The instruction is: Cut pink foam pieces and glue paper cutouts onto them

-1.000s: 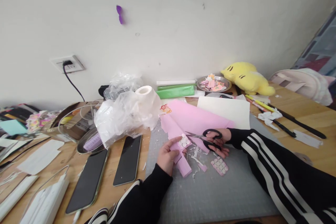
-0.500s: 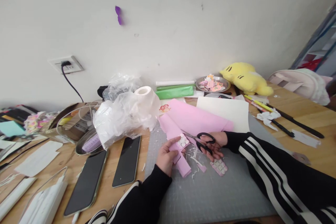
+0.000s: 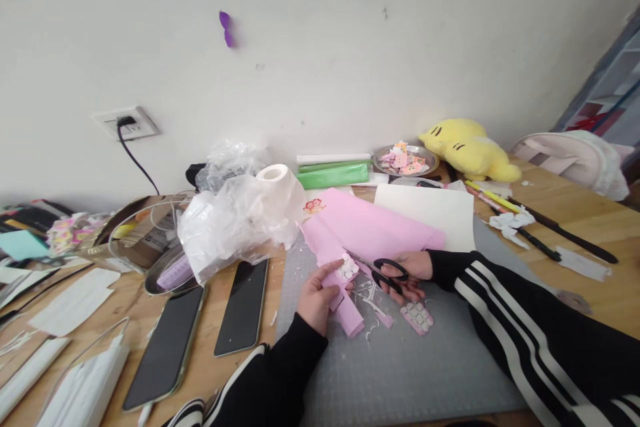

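Between the thumb and fingers of my left hand (image 3: 320, 293) is a pink piece with white round pads (image 3: 348, 267) on it. My right hand (image 3: 411, 273) is wrapped round the black handles of a pair of scissors (image 3: 391, 271), whose blades point left to the pink piece. Whether the blades touch it, I cannot tell. Below my left hand lies a strip of pink sheet (image 3: 350, 317). White and pink offcuts (image 3: 370, 297) are scattered under the scissors. Just below my right hand, a small pink piece covered with greyish-white discs (image 3: 417, 317) rests on the grey cutting mat (image 3: 400, 373).
A large pink sheet (image 3: 373, 220) and white paper (image 3: 430, 210) lie behind my hands. Two phones (image 3: 243, 307) and crumpled clear plastic (image 3: 215, 227) are on the left. A metal dish of pink cutouts (image 3: 406, 160), a yellow plush toy (image 3: 470, 150) and pens (image 3: 493, 197) stand back right.
The scissors' handles have shifted very slightly to the left and closer together. My left hand and the pink piece look the same.
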Demonstrator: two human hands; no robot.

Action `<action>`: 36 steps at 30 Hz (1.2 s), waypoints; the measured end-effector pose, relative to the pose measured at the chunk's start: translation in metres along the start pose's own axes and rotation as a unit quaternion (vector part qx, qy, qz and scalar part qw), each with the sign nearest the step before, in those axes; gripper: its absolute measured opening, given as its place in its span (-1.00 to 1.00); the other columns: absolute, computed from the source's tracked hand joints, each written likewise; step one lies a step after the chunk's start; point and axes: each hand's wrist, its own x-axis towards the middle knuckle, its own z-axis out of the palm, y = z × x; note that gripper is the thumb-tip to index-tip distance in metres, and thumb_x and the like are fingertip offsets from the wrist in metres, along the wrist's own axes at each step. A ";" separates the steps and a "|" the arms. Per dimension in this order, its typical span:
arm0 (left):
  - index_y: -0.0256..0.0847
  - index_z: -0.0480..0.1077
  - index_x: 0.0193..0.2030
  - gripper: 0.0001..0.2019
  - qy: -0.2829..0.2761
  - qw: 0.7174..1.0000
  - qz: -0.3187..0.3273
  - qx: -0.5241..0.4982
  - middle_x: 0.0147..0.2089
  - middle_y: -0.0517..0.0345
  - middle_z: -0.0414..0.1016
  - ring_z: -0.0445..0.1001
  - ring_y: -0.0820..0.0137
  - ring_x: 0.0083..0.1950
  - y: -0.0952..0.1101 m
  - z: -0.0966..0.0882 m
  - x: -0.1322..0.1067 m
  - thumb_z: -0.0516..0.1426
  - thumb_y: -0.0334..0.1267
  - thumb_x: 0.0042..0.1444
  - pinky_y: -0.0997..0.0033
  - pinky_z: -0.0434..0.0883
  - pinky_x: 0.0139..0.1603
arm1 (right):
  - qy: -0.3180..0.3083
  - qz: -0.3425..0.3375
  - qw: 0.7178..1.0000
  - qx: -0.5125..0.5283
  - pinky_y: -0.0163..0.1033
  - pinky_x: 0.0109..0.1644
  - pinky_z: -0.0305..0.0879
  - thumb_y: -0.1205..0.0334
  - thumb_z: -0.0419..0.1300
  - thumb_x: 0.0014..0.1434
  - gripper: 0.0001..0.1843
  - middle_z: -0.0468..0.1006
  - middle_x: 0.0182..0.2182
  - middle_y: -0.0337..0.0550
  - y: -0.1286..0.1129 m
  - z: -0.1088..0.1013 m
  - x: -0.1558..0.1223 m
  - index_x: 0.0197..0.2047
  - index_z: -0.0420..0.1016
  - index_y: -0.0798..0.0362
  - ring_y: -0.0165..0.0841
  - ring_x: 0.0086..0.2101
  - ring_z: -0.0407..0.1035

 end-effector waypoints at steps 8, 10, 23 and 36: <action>-0.38 0.31 -0.17 -0.48 -0.001 1.000 0.000 0.004 -0.60 0.12 0.47 0.41 0.41 -0.54 -0.001 -0.001 0.000 0.10 -0.48 -0.44 0.47 0.29 -0.51 | 0.008 -0.023 1.000 0.016 -0.52 -0.78 0.16 -0.20 0.04 -0.10 -0.47 0.43 -0.67 -0.23 0.000 0.002 -0.005 -0.43 0.28 0.20 -0.57 -0.78 0.24; -0.39 0.31 -0.14 -0.47 -0.009 1.000 0.001 0.004 -0.62 0.14 0.45 0.40 0.41 -0.55 -0.002 -0.002 0.000 0.11 -0.46 -0.43 0.46 0.29 -0.51 | 0.010 -0.026 0.999 0.018 -0.52 -0.79 0.16 -0.20 0.06 -0.13 -0.46 0.44 -0.67 -0.22 0.000 0.003 -0.005 -0.44 0.28 0.20 -0.58 -0.78 0.23; -0.41 0.27 -0.12 -0.45 -0.015 1.000 0.005 0.010 -0.60 0.10 0.48 0.41 0.42 -0.55 -0.003 -0.003 0.002 0.10 -0.47 -0.41 0.47 0.30 -0.50 | -0.002 -0.029 0.999 0.018 -0.51 -0.80 0.16 -0.20 0.12 -0.19 -0.46 0.45 -0.68 -0.22 0.001 0.000 -0.003 -0.45 0.27 0.19 -0.57 -0.79 0.23; -0.37 0.33 -0.21 -0.53 -0.009 1.000 0.007 0.012 -0.63 0.12 0.45 0.39 0.42 -0.56 -0.001 0.000 -0.001 0.11 -0.47 -0.43 0.46 0.30 -0.51 | 0.016 -0.079 0.996 0.047 -0.46 -0.77 0.18 -0.17 0.06 -0.08 -0.50 0.39 -0.80 -0.22 -0.002 0.001 -0.012 -0.58 0.23 0.18 -0.50 -0.80 0.24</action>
